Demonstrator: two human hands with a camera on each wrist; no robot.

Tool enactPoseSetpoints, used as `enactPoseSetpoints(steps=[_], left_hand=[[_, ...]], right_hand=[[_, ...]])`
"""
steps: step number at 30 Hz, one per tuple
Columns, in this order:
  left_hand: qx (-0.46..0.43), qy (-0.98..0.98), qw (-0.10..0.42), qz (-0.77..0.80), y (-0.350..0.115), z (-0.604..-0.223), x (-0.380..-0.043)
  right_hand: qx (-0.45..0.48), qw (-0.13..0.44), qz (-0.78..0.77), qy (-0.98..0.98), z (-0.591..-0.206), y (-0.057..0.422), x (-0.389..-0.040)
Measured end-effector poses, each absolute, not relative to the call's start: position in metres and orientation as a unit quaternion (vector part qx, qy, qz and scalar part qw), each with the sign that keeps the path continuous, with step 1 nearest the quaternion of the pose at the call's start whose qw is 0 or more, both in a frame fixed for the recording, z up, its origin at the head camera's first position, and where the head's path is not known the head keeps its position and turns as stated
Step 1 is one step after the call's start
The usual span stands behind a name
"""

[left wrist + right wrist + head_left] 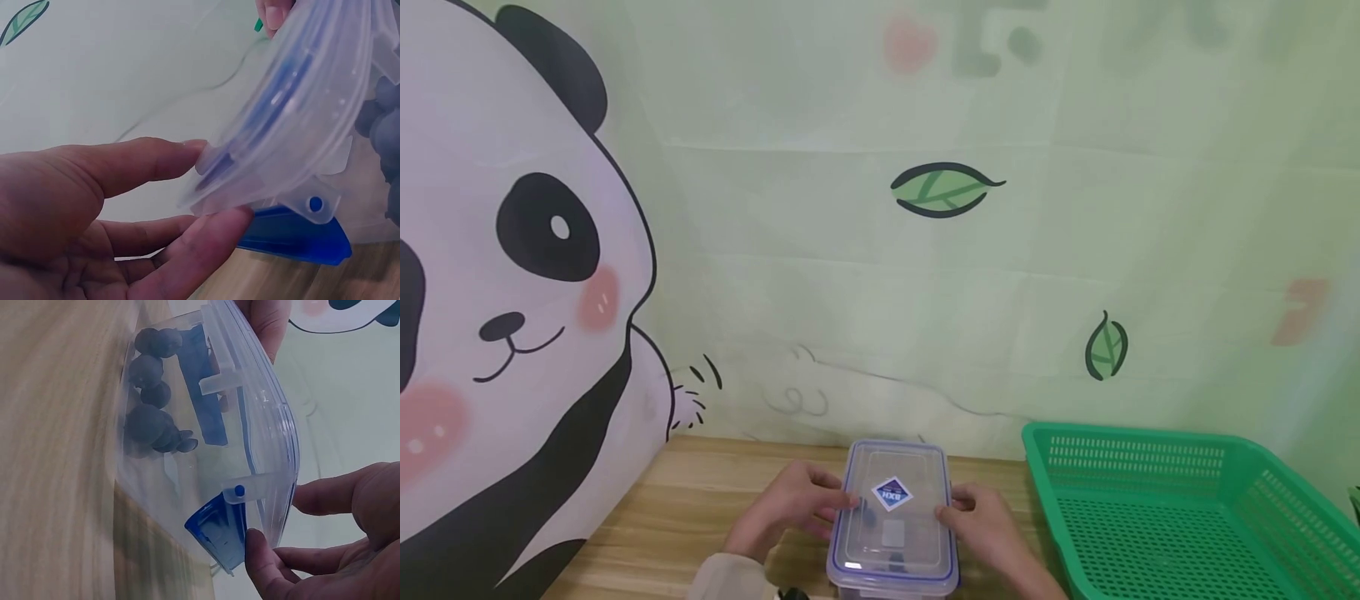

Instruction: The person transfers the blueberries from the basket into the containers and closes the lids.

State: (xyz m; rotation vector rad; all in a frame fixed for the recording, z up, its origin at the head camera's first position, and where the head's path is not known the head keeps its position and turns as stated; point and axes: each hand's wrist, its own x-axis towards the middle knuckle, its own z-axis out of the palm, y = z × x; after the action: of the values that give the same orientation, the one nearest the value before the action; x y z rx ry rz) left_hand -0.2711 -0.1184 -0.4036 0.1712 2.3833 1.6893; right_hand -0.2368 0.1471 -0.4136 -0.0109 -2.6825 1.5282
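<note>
A clear plastic food container (895, 554) with a blue-edged lid (898, 462) stands on the table, a blue and white label on its top. My left hand (793, 504) pinches the lid's left edge, thumb on top and fingertip beneath; a blue latch (297, 240) hangs folded out just below. On the opposite side my right hand (985, 521) grips the lid's rim between thumb and fingers. One of its fingertips lies at another folded-out blue latch (219, 528). Inside the container, several dark round balls (147, 428) lie at the bottom, visible through the wall.
A green perforated plastic basket (1037, 467) stands at the right of the wooden table (700, 479). Behind the table hangs a pale green cloth (820, 208) printed with a panda and leaves, right at the table's far edge.
</note>
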Motion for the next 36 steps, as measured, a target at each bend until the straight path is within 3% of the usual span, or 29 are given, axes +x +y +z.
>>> enactPoseSetpoints(steps=[9,16,24,36], left_hand=[[0.054,0.808,0.118,0.575,-0.121,-0.408,-0.275],[0.053,0.817,0.116,0.563,-0.127,-0.416,-0.280],[0.053,0.785,0.159,0.597,-0.132,-0.424,-0.283],[0.013,0.828,0.096,0.552,-0.127,-0.417,-0.280]], right_hand=[[-0.014,0.032,0.509,-0.860,-0.421,0.150,-0.241],[-0.063,-0.001,0.524,-0.849,-0.427,0.151,-0.242],[-0.068,-0.042,0.563,-0.822,-0.429,0.151,-0.240],[-0.050,0.031,0.550,-0.833,-0.426,0.149,-0.238]])
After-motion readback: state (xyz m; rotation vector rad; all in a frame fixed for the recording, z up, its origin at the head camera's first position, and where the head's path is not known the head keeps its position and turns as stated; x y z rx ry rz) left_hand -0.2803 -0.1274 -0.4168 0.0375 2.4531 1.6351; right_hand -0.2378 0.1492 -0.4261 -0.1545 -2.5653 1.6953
